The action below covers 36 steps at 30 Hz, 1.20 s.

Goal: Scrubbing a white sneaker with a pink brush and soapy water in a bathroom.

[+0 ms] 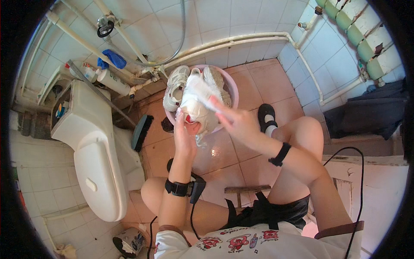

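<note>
A white shoe [195,108] with a red patch at its heel is held over a pink basin [233,84]. My left hand [186,131] grips its heel end, with fingers inside the opening. My right hand [234,121] is closed around a white brush [201,90], blurred, which lies against the shoe's upper side. White foam covers part of the shoe. To the left in the basin a light sneaker [176,87] stands on end, and another sneaker [214,77] shows at the right, partly hidden behind the brush.
A toilet [97,181] stands at the left, with a long-handled floor brush [142,133] beside it. Bottles [113,81] stand behind the tank. Pipes [233,40] run along the tiled wall. A waste bin [129,242] is at lower left; black cables hang near both arms.
</note>
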{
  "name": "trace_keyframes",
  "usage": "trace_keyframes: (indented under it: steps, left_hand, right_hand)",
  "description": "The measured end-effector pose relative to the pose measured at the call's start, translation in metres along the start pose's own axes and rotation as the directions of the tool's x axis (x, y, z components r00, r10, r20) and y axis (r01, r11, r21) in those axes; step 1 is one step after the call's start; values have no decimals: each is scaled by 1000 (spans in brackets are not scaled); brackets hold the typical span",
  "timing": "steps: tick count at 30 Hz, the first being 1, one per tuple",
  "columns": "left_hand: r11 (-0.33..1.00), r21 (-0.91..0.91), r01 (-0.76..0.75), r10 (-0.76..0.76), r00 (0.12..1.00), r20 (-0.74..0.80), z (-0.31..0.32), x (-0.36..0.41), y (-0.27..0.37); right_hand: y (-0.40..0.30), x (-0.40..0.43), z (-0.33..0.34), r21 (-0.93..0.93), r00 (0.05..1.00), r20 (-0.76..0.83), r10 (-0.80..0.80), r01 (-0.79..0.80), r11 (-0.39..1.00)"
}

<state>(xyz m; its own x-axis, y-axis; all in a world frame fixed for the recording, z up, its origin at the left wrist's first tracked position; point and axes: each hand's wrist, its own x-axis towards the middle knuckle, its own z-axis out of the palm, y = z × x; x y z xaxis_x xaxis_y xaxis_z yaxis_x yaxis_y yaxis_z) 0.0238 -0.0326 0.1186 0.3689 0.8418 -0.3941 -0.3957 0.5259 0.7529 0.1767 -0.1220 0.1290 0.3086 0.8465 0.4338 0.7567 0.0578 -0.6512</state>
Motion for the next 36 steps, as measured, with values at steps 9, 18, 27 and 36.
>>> trace_keyframes:
  steps: [9, 18, 27, 36]
  left_hand:
    - [997, -13, -75, 75, 997, 31, -1, 4, -1]
    - [999, 8, -36, 36, 999, -16, -5, 4, -5]
    - [990, 87, -111, 117, 991, -64, -3, 6, -10]
    - [993, 84, -86, 84, 996, 31, 6, 0, -7]
  right_hand:
    - [0, 5, -4, -71, 997, 73, 20, -15, 997]
    - [-19, -11, -2, -105, 968, 240, -66, 94, 990]
    - [-13, -23, 16, -8, 977, 104, -186, 188, 982]
    - [1, 6, 0, -87, 997, 73, 10, -4, 996]
